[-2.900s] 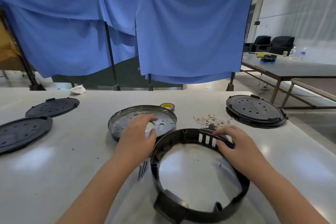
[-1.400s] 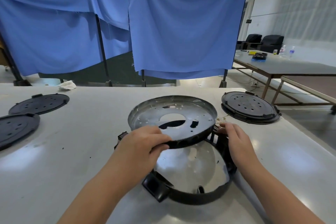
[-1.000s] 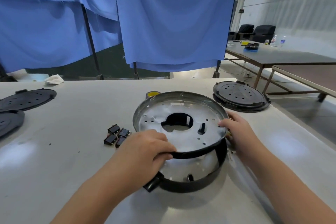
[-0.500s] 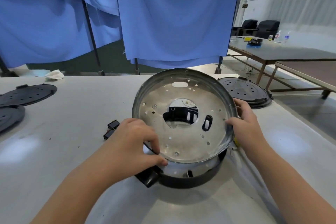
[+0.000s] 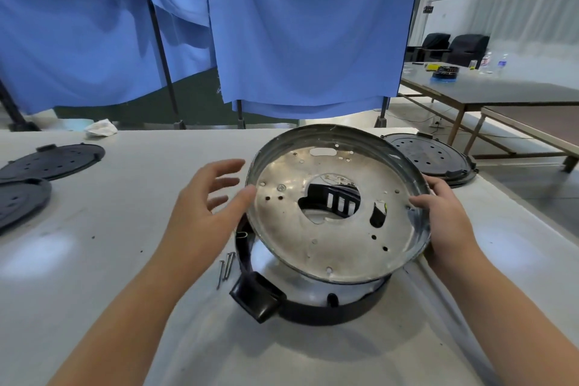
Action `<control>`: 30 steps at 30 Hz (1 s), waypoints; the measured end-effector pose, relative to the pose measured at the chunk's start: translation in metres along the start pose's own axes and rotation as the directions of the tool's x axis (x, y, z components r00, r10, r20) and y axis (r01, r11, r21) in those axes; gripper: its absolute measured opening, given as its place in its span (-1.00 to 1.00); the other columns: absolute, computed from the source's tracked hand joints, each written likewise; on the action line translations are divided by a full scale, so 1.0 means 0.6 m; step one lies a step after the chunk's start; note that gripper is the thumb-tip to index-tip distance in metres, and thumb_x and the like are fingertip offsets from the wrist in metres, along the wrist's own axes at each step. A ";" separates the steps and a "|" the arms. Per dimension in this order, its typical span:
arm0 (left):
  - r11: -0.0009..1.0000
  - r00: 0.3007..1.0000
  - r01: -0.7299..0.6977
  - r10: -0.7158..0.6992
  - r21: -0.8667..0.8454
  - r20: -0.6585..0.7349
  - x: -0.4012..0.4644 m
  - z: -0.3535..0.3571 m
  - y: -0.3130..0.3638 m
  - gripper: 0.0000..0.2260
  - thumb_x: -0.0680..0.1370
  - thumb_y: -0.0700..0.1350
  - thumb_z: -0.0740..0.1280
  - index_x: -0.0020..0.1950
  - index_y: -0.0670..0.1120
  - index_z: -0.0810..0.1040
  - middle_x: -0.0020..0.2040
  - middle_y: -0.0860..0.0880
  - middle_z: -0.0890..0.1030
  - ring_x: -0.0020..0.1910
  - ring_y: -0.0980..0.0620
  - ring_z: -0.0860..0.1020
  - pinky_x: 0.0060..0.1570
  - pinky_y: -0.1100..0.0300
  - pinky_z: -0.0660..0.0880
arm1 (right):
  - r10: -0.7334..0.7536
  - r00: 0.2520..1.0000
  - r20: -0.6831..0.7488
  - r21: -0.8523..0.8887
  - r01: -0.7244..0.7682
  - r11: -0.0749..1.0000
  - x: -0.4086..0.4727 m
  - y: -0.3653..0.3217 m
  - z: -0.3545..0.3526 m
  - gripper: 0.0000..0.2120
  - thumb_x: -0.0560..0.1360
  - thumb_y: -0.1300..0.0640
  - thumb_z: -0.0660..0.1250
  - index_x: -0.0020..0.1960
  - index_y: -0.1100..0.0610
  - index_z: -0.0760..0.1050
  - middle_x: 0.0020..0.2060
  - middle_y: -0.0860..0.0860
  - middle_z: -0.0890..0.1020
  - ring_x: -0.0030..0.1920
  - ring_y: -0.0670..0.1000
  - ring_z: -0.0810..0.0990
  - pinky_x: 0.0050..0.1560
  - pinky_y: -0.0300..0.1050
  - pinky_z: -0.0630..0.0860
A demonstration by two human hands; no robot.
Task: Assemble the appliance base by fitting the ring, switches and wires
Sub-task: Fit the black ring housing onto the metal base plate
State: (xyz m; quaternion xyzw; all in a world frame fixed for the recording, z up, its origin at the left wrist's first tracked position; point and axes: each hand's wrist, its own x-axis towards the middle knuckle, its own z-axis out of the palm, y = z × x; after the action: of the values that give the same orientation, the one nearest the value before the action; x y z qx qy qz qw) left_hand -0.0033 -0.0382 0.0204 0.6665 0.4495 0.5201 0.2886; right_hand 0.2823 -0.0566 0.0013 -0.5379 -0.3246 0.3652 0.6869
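- Two hands work the metal plate point(image 5: 336, 222), and the step in hand looks to be seating it into the black ring point(image 5: 313, 307) below.
- Right hand point(image 5: 445, 222) grips the plate's right rim, thumb lying on the inner face and the other fingers hidden behind the edge.
- Left hand point(image 5: 203, 210) is spread, fingers straight and apart, holding nothing; only its thumb tip sits at the plate's left rim, and whether it touches I cannot tell.
- To do it well, I would bring the left hand back onto the rim so both sides are supported, then lower the tilted plate level instead of dropping one edge in first.
- Turning the plate so its large central cut-out and the smaller slot line up with the ring's slotted block, which shows through the hole, seems wise before pressing down.
- Plate: shallow, round, dull silver, raised dark rim, many small punched holes, tilted with its far edge high and its near edge low over the ring.
- Ring: black plastic band lying on the pale surface point(image 5: 94, 260), with a blocky lug at its near left.
- Several thin metal pins point(image 5: 226, 266) lie just beside the ring's left side; keep them from being swept under it.
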 end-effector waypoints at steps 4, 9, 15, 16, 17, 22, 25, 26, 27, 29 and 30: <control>0.925 0.944 0.331 -0.322 -0.185 0.076 0.018 0.000 -0.035 -0.89 0.53 0.04 0.36 0.04 0.16 0.63 0.01 0.12 0.68 0.01 0.15 0.64 0.02 0.15 0.50 | 0.035 0.998 0.049 -0.006 -0.035 0.999 -0.001 0.004 0.000 -0.65 0.44 0.42 0.14 -0.06 0.02 0.52 -0.20 0.05 0.64 -0.23 0.01 0.63 -0.30 -0.10 0.57; 0.877 0.916 0.399 -0.367 -0.266 0.164 0.024 -0.001 -0.050 -0.68 0.33 0.22 0.39 -0.05 0.06 0.71 -0.11 0.05 0.70 -0.14 0.13 0.65 0.01 0.08 0.47 | 0.091 0.994 0.062 0.003 -0.092 0.996 -0.003 0.000 0.001 -0.66 0.44 0.43 0.14 -0.03 0.05 0.53 -0.11 0.13 0.63 -0.11 0.13 0.61 -0.10 0.04 0.57; 0.886 0.923 0.381 -0.349 -0.265 0.160 0.021 -0.006 -0.048 -0.61 0.28 0.23 0.43 -0.02 0.04 0.71 -0.03 0.01 0.71 0.03 0.06 0.65 0.26 -0.05 0.45 | 0.194 0.977 0.086 -0.017 -0.194 0.981 -0.012 -0.009 0.003 -0.71 0.46 0.39 0.16 -0.04 0.07 0.53 -0.21 0.08 0.68 -0.26 0.08 0.66 -0.34 -0.08 0.57; 0.888 0.924 0.378 -0.347 -0.263 0.159 0.021 -0.005 -0.047 -0.62 0.29 0.22 0.43 -0.03 0.03 0.71 -0.04 0.00 0.71 0.03 0.06 0.65 0.27 -0.05 0.45 | 0.205 0.974 0.091 -0.028 -0.204 0.979 -0.014 -0.010 0.003 -0.74 0.46 0.39 0.17 -0.05 0.10 0.53 -0.25 0.08 0.69 -0.31 0.07 0.66 -0.38 -0.10 0.57; 0.889 0.924 0.379 -0.349 -0.258 0.154 0.020 -0.004 -0.046 -0.65 0.30 0.21 0.43 -0.05 0.02 0.71 -0.05 0.00 0.71 0.02 0.07 0.65 0.27 -0.06 0.45 | 0.214 0.972 0.097 -0.039 -0.211 0.977 -0.016 -0.010 0.003 -0.76 0.46 0.37 0.17 -0.03 0.13 0.53 -0.25 0.09 0.68 -0.34 0.07 0.65 -0.38 -0.10 0.56; 0.893 0.923 0.382 -0.359 -0.236 0.135 0.018 -0.005 -0.045 -0.67 0.37 0.22 0.46 -0.07 0.01 0.72 -0.03 0.02 0.71 0.08 0.05 0.63 0.28 -0.08 0.45 | 0.241 0.966 0.090 -0.077 -0.234 0.969 -0.020 -0.008 0.005 -0.80 0.51 0.31 0.16 0.03 0.19 0.52 -0.25 0.10 0.64 -0.35 0.05 0.60 -0.32 -0.09 0.49; 0.888 0.915 0.403 -0.385 -0.222 0.120 0.018 -0.007 -0.042 -0.60 0.30 0.33 0.44 -0.07 0.07 0.72 0.05 0.03 0.69 0.13 0.02 0.59 0.27 -0.08 0.45 | 0.259 0.964 0.066 -0.094 -0.253 0.963 -0.022 -0.007 0.010 -0.78 0.51 0.31 0.16 0.05 0.17 0.52 -0.25 0.10 0.63 -0.35 0.05 0.59 -0.35 -0.11 0.46; 0.883 0.911 0.412 -0.397 -0.223 0.113 0.019 -0.008 -0.042 -0.61 0.30 0.34 0.41 -0.08 0.10 0.72 0.08 0.04 0.68 0.15 0.02 0.58 0.27 -0.09 0.45 | 0.262 0.963 0.064 -0.088 -0.256 0.963 -0.022 -0.007 0.011 -0.77 0.50 0.32 0.15 0.07 0.17 0.52 -0.23 0.10 0.63 -0.34 0.06 0.59 -0.35 -0.11 0.46; 0.879 0.908 0.418 -0.405 -0.229 0.102 0.019 -0.009 -0.042 -0.65 0.32 0.32 0.37 -0.10 0.13 0.72 0.09 0.05 0.67 0.16 0.03 0.57 0.28 -0.08 0.44 | 0.262 0.963 0.068 -0.082 -0.256 0.963 -0.023 -0.007 0.012 -0.75 0.49 0.33 0.15 0.08 0.17 0.52 -0.23 0.11 0.63 -0.34 0.06 0.59 -0.35 -0.11 0.46; 0.878 0.908 0.418 -0.413 -0.234 0.073 0.021 -0.009 -0.043 -0.76 0.39 0.27 0.37 -0.16 0.17 0.72 0.09 0.08 0.67 0.17 0.05 0.56 0.31 -0.07 0.41 | 0.251 0.965 0.074 -0.082 -0.245 0.966 -0.025 -0.008 0.013 -0.73 0.46 0.35 0.14 0.06 0.17 0.52 -0.24 0.11 0.63 -0.37 0.04 0.61 -0.40 -0.14 0.47; 0.881 0.908 0.416 -0.414 -0.226 0.059 0.022 -0.009 -0.045 -0.81 0.45 0.23 0.37 -0.19 0.19 0.71 0.07 0.10 0.68 0.16 0.06 0.56 0.31 -0.06 0.41 | 0.242 0.968 0.072 -0.084 -0.236 0.968 -0.026 -0.009 0.014 -0.73 0.45 0.36 0.14 0.04 0.17 0.53 -0.24 0.12 0.63 -0.38 0.04 0.61 -0.41 -0.14 0.48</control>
State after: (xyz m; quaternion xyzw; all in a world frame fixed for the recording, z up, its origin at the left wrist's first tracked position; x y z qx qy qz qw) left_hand -0.0159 -0.0152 0.0047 0.5185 0.5161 0.4923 0.4716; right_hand 0.2680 -0.0667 0.0072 -0.5831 -0.2986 0.4547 0.6034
